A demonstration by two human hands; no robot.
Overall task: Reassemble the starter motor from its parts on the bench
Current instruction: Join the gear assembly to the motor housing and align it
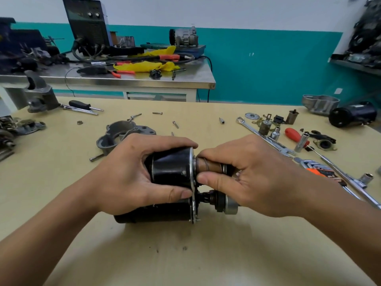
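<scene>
Both forearms reach in from the near edge of the tabletop (185, 254), and between them, about midway across it, lies the starter motor (160, 213) on its side, a dark cylinder with a thin metal plate at its right end. His left hand (134, 174) is wrapped round the black solenoid (171, 168) riding on top, thumb underneath and fingers over. His right hand (253, 176) pinches a brown plunger (208, 165) with a spring coiled on it, its tip right at the solenoid's mouth; the palm hides the plunger's far end. Below it the pinion drive (218, 200) sticks out to the right, ending in a bright metal collar. Just behind the left knuckles sits a grey cast nose housing (117, 133), partly hidden by that hand, with a loose bolt (95, 157) beside it. Towards the right edge lie a combination wrench (266, 137), a red-handled screwdriver (294, 136), a socket (302, 142) and a set of hex keys (317, 168) in an orange holder. At the far right corner rests a second black motor (352, 113).
</scene>
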